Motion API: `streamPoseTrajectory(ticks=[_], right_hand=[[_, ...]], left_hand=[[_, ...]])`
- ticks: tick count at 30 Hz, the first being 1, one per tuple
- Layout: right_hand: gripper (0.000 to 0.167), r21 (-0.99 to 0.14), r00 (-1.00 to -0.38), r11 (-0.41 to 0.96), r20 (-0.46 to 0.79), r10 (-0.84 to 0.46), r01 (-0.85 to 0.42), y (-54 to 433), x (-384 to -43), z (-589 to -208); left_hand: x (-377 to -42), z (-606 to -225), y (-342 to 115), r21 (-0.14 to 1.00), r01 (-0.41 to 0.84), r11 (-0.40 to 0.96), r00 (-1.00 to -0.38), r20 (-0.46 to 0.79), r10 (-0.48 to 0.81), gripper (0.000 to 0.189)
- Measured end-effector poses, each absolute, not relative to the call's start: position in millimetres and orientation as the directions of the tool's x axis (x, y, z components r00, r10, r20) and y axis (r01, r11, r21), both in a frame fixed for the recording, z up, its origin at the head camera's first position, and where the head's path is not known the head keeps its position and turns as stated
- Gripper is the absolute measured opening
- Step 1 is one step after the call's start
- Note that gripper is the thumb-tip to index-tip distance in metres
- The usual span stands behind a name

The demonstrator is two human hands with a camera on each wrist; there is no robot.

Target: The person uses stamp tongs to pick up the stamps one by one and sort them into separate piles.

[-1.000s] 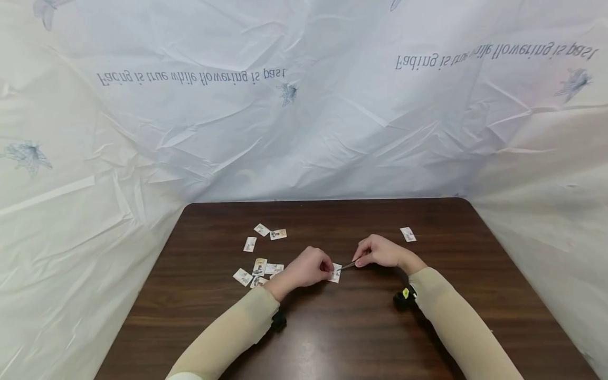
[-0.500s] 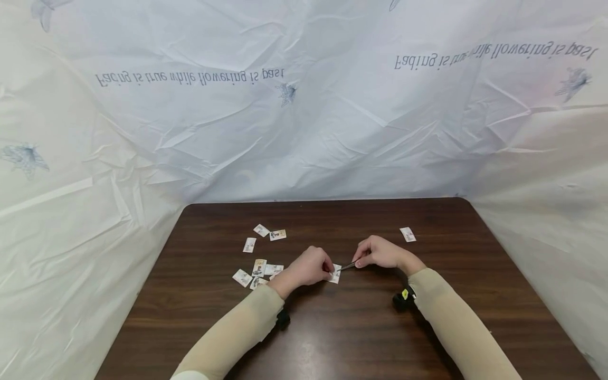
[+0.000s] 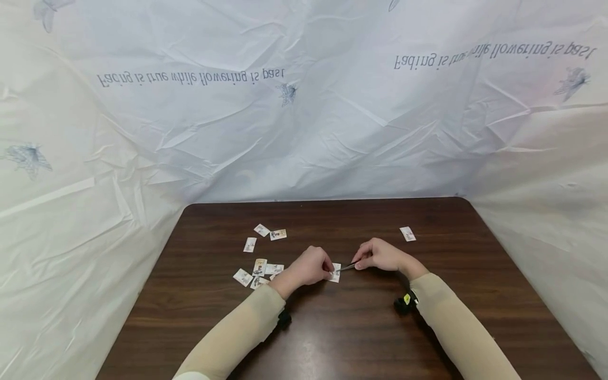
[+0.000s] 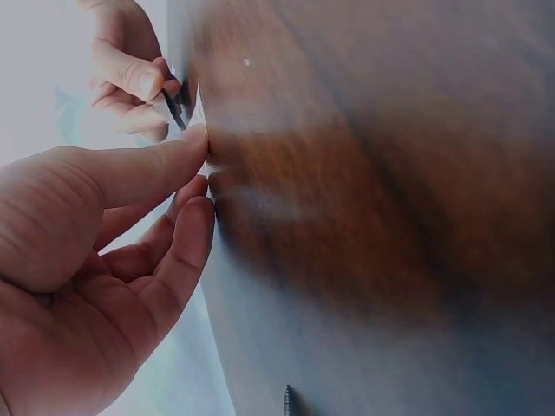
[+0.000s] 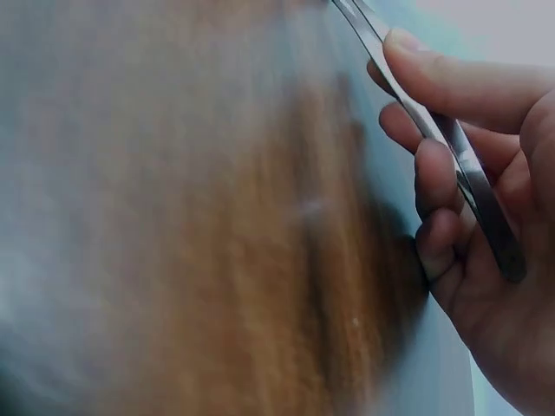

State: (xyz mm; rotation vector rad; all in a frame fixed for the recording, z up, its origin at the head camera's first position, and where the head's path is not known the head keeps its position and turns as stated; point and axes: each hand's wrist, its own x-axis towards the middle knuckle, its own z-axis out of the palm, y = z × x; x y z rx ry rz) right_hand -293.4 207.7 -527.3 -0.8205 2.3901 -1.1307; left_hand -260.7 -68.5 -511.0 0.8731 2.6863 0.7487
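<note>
At the middle of the table, my left hand [image 3: 311, 265] holds the left edge of a small white printed card [image 3: 336, 274] between thumb and fingers, low at the tabletop. Part of the card is hidden behind those fingers. My right hand [image 3: 380, 254] grips a pair of metal tweezers [image 5: 416, 113], with the thumb on one side and curled fingers on the other. In the head view the tweezers' tips reach over the right part of the card. Whether they pinch anything there is too small to tell.
Several printed cards [image 3: 259, 267] lie clustered left of the left hand, partly under its wrist. Further back lie a few more cards [image 3: 278, 234]. A lone card [image 3: 407, 234] rests at the back right of the brown table [image 3: 356, 338]. A white patterned sheet [image 3: 323, 137] hangs behind.
Both hands keep nearly the same places. My right hand and the tweezers have shifted very slightly; the card stays under the left fingers.
</note>
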Motion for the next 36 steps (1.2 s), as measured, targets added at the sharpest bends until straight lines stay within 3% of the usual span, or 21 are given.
streamPoseTrajectory(ticks=[18,36], right_hand=[[0.009,-0.739,-0.861,0.594,-0.037,-0.507,-0.318,202,-264,-533],[0.005,-0.770,-0.878,0.569,-0.023,-0.479,-0.290,196,-252,-534]], left_hand=[[-255,-514,-67,0.519,0.480,0.707,-0.818,-0.027,0.575,0.006],[-259,-517,-69,0.537,0.478,0.695,-0.818,-0.015,0.574,0.005]])
